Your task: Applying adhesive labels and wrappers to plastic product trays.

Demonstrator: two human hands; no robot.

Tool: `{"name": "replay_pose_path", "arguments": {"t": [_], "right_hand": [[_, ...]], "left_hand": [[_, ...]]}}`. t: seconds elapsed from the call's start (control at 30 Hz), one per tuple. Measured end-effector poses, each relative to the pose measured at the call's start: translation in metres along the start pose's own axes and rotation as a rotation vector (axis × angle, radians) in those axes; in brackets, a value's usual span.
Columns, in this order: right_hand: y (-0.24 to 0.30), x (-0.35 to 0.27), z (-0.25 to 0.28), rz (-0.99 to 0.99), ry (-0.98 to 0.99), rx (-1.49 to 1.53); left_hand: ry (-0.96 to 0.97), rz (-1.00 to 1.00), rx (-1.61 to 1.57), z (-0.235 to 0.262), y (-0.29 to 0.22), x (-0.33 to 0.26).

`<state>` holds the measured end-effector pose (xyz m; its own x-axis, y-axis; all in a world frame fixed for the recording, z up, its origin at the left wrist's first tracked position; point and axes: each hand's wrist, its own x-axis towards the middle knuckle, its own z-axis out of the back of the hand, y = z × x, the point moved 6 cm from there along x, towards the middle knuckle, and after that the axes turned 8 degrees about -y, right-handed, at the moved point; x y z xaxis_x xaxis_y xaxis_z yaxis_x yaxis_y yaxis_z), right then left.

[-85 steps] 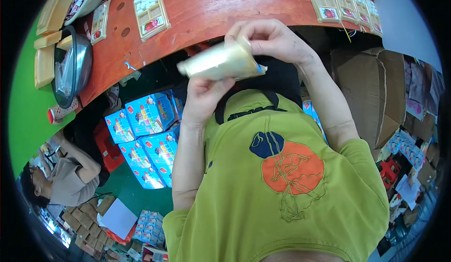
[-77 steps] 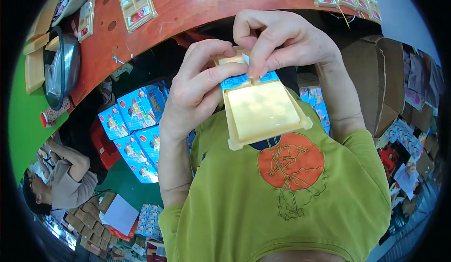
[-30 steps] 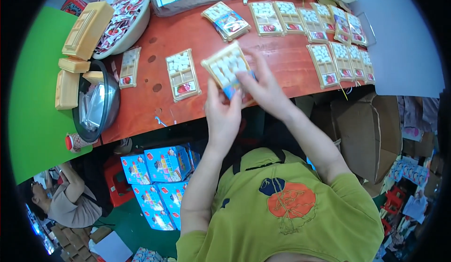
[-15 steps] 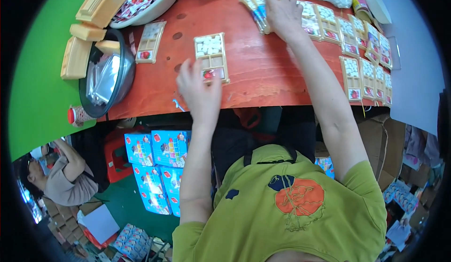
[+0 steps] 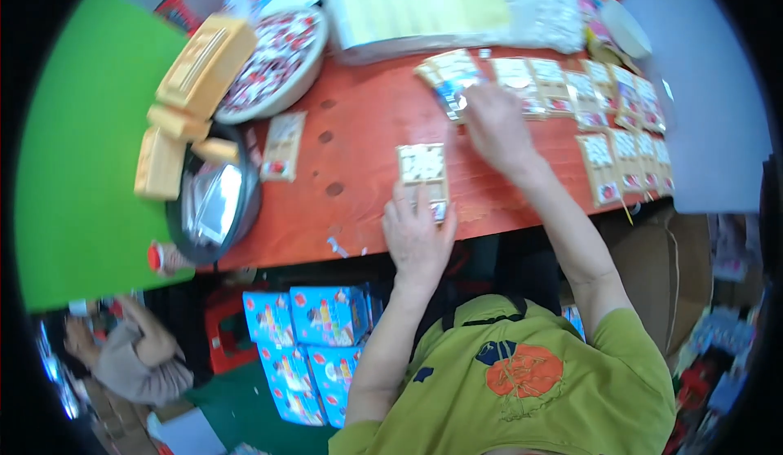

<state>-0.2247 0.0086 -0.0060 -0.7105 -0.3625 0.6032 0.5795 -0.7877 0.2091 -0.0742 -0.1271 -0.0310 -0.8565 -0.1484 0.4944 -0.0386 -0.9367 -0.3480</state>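
A small beige compartment tray (image 5: 422,164) with white pieces in its top section lies on the red table. My left hand (image 5: 416,239) covers its lower part, fingers and thumb closed about its sides; a red-pictured piece shows at the tray's near end. Farther right, my right hand (image 5: 496,127) is closed, its fingertips at a fanned stack of trays (image 5: 451,70) with blue-and-white packets (image 5: 453,96). Blur and the hand itself hide whatever is between those fingers.
Filled trays (image 5: 599,168) stand in rows at the right. To the left are a tray (image 5: 283,146), a tub of small packets (image 5: 227,110), a dark basin (image 5: 248,210) and beige tray stacks (image 5: 159,161). Plastic-wrapped sheets (image 5: 424,6) lie at the back. Another person (image 5: 139,353) sits lower left.
The whole view has shifted, and the table now sits lower in it. My left hand has closed on the tray, which is farther right on the table. My right hand's fingers have drawn together.
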Motion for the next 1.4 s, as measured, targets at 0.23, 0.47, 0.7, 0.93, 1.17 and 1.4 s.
{"name": "replay_pose_path", "arguments": {"t": [0.23, 0.47, 0.7, 0.93, 1.17, 1.4], "right_hand": [[-0.032, -0.039, 0.051, 0.029, -0.128, 0.102], [-0.032, -0.017, 0.055, -0.023, -0.135, 0.224], [-0.027, 0.006, 0.039, 0.017, -0.107, 0.315], [-0.015, 0.101, 0.028, -0.011, -0.410, 0.127], [-0.026, 0.158, 0.018, 0.155, -0.341, -0.043], [0.018, 0.190, 0.050, 0.518, -0.292, -0.096]], "left_hand": [[-0.180, 0.061, -0.151, 0.004, 0.037, 0.043], [-0.243, 0.672, -0.925, -0.070, 0.126, 0.217], [-0.173, 0.906, -1.110, -0.092, 0.112, 0.269], [-0.144, 0.738, -1.485, -0.024, 0.042, 0.273], [-0.313, 0.428, -1.249, 0.031, 0.034, 0.224], [-0.256, -0.092, -0.591, 0.062, 0.034, 0.195]]}}
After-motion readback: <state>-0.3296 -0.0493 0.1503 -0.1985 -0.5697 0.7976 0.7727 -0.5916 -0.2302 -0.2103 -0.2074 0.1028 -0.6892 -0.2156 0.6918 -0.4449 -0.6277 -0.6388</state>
